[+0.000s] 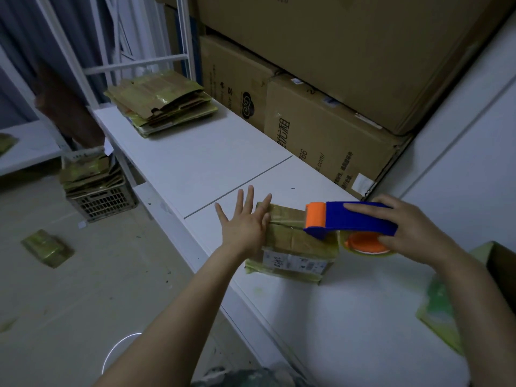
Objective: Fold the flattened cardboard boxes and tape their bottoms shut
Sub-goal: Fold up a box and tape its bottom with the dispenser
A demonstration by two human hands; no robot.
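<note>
I see my left hand laid flat, fingers spread and straight, its fingertips pressing on the left edge of the small cardboard box. The box sits on the white table close to me, its taped flaps up and a printed label on its near side. My right hand grips the blue tape dispenser, fingers curled over its body and the thumb on the orange roll hub. The dispenser's orange front end rests on the top of the box at its right side. At my far right, the corner of an open carton shows. Farther along the table lies the stack of flattened boxes. On the floor to the left stands a crate loaded with more flattened boxes. Large cartons are piled against the wall behind.
</note>
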